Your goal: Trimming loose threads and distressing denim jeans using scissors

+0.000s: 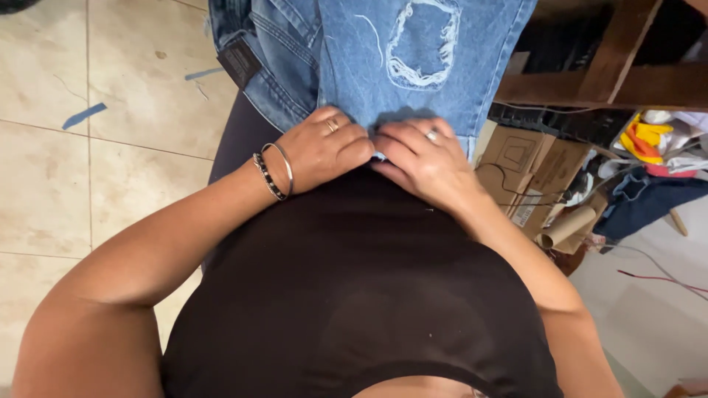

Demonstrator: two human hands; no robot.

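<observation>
Both hands meet at the near edge of the jeans (383, 66), which lie spread over the lap and run up to the top edge of the view. The left hand (324, 151), with a ring and two bracelets (274, 171) at the wrist, is curled shut, pinching the denim hem between thumb and fingers. The right hand (428, 158), also ringed, is bent closed on the same hem just beside it, fingertips touching the left hand's. A frayed rip (422, 44) shows in the denim above the hands. A black top (354, 287) fills the foreground. Cardboard boxes (523, 166) stand to the right, a tiled floor (74, 169) to the left
</observation>
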